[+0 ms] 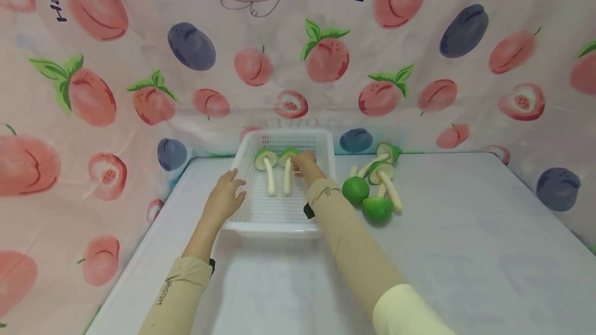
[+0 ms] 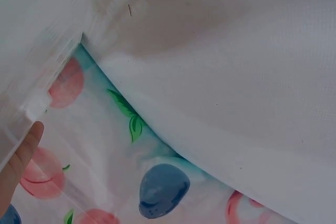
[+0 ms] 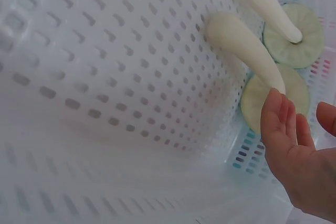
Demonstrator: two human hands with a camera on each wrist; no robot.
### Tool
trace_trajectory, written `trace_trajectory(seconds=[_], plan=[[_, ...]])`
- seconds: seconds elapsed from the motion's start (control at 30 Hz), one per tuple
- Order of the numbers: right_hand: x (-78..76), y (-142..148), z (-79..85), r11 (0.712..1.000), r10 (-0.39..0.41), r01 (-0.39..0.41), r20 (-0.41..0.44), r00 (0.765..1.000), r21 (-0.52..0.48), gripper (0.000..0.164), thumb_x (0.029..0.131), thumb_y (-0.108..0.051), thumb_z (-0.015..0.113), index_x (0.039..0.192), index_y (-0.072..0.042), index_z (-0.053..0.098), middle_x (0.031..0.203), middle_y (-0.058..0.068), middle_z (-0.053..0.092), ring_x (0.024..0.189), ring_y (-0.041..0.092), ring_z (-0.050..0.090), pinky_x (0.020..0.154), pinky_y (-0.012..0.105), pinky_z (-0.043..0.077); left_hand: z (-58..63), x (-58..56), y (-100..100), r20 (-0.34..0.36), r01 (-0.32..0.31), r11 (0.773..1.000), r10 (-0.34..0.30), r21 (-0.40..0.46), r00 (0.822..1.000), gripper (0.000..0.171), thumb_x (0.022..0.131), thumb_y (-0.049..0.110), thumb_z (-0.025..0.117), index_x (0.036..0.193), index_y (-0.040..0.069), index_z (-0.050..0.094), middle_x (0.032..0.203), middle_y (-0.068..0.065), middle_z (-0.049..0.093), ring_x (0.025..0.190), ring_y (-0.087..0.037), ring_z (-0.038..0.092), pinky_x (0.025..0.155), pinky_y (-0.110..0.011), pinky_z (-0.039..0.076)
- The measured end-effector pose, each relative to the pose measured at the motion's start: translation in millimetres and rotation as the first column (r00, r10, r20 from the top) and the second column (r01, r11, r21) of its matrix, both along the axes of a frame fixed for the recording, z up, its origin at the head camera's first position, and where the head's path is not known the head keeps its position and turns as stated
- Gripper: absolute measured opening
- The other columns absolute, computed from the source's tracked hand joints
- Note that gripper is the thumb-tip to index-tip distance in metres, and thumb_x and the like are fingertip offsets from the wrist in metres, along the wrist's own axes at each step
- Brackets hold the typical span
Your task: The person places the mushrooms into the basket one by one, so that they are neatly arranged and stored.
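Mushroom [image 1: 287, 173] lay in basket [image 1: 274, 228]; right hand [image 1: 306, 163], loose at stem [image 3: 252, 51], likely needed gentle withdrawal; left hand [image 1: 222, 195], wide, alongside.

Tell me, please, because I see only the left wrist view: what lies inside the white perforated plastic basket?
Observer: Two green-capped mushrooms with pale, slightly curved stems lie side by side in the basket.
Operator: Thank you. Where is the bare right hand?
Observer: It is inside the basket, close to the right mushroom of this pair, as the head view shows.
Operator: Do more mushrooms lie outside?
Observer: Yes, four similar ones lie clustered on the white table, right of the basket.
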State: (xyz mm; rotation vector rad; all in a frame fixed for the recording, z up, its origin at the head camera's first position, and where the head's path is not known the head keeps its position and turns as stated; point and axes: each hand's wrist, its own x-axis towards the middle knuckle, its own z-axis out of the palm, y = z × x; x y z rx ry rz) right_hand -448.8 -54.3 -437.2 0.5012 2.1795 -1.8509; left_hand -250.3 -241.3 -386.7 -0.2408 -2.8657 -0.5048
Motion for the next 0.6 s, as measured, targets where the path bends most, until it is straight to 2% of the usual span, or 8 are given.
trace_trajectory(seconds=[0.1, 0.13, 0.2, 0.27, 0.3, 0.37, 0.5, 0.6], plan=[[-70.9, -1, -64.5, 1.0, -0.012, 0.012, -0.003, 1.0, -0.024, 0.053, 0.081, -0.003, 0.065, 0.129, 0.001, 0.042, 0.084, 0.013, 0.068, 0.068, 0.026, 0.065, 0.057, 0.035, 0.057, -2.8, 0.0, 2, 0.002, 0.007, 1.0, -0.007, 0.0, 1.0, 0.031, 0.088, 0.01, 0.062, 0.115, -0.005, 0.062, 0.144, -0.028, 0.038, 0.136, -0.044, 0.032, 0.105, -0.057, 0.037], [-88.7, -2, -79.1, 0.999, -0.014, 0.014, 0.006, 1.0, -0.035, 0.057, 0.08, -0.004, 0.066, 0.131, -0.002, 0.041, 0.085, 0.012, 0.068, 0.069, 0.025, 0.066, 0.058, 0.036, 0.058, -3.4, 0.2, 2, 0.004, 0.01, 1.0, -0.01, 0.004, 1.0, 0.031, 0.088, 0.01, 0.062, 0.115, -0.005, 0.062, 0.145, -0.028, 0.037, 0.136, -0.044, 0.032, 0.105, -0.057, 0.037], [-116.6, -4, -99.3, 0.999, -0.024, 0.025, 0.023, 0.999, -0.046, 0.06, 0.08, -0.005, 0.069, 0.132, -0.006, 0.041, 0.087, 0.01, 0.069, 0.071, 0.024, 0.067, 0.059, 0.037, 0.058, -4.1, 0.8, 1, 0.006, 0.012, 1.0, -0.012, 0.01, 1.0, 0.032, 0.088, 0.01, 0.062, 0.116, -0.005, 0.062, 0.145, -0.027, 0.037, 0.136, -0.044, 0.031, 0.105, -0.057, 0.037], [-125.5, -6, -101.6, 0.998, -0.027, 0.028, 0.006, 1.0, -0.057, 0.058, 0.077, -0.003, 0.069, 0.129, -0.005, 0.042, 0.081, 0.01, 0.068, 0.065, 0.024, 0.065, 0.053, 0.037, 0.057, -3.7, 1.6, 0, 0.009, 0.011, 1.0, -0.011, 0.014, 1.0, 0.032, 0.088, 0.01, 0.062, 0.116, -0.005, 0.062, 0.145, -0.028, 0.036, 0.136, -0.045, 0.031, 0.105, -0.058, 0.037], [-122.2, -6, -94.7, 0.998, -0.016, 0.016, 0.007, 1.0, -0.069, 0.058, 0.078, -0.004, 0.07, 0.129, -0.006, 0.043, 0.082, 0.009, 0.068, 0.066, 0.023, 0.065, 0.053, 0.037, 0.057, -3.2, 2.0, -1, 0.01, 0.009, 1.0, -0.009, 0.013, 1.0, 0.032, 0.088, 0.01, 0.061, 0.116, -0.005, 0.061, 0.145, -0.028, 0.036, 0.136, -0.045, 0.03, 0.106, -0.058, 0.036], [-96.6, -5, -65.1, 0.997, 0.003, -0.004, -0.015, 1.0, -0.081, 0.05, 0.079, -0.004, 0.067, 0.125, -0.005, 0.047, 0.083, 0.009, 0.067, 0.068, 0.023, 0.065, 0.054, 0.037, 0.057, -1.9, 2.2, -2, 0.009, 0.005, 1.0, -0.005, 0.009, 1.0, 0.032, 0.088, 0.009, 0.061, 0.116, -0.006, 0.061, 0.145, -0.029, 0.035, 0.136, -0.045, 0.03, 0.106, -0.059, 0.035], [-1.1, 8, 30.1, 0.996, 0.04, -0.044, -0.061, 0.997, -0.071, 0.041, 0.085, -0.004, 0.059, 0.125, -0.002, 0.05, 0.1, 0.014, 0.066, 0.081, 0.024, 0.065, 0.068, 0.035, 0.059, -0.1, 1.7, -2, 0.011, 0.007, 1.0, -0.007, 0.006, 1.0, 0.032, 0.089, 0.01, 0.06, 0.117, -0.006, 0.061, 0.146, -0.029, 0.034, 0.136, -0.046, 0.029, 0.106, -0.06, 0.034], [57.5, 21, 83.9, 0.994, 0.064, -0.072, -0.093, 0.994, -0.088, 0.035, 0.087, -0.001, 0.054, 0.122, 0.001, 0.051, 0.104, 0.015, 0.063, 0.082, 0.023, 0.062, 0.078, 0.035, 0.058, -0.2, 1.4, 1, 0.015, 0.014, 1.0, -0.014, 0.008, 1.0, 0.032, 0.089, 0.01, 0.06, 0.117, -0.006, 0.061, 0.146, -0.029, 0.034, 0.136, -0.046, 0.029, 0.106, -0.06, 0.034]])
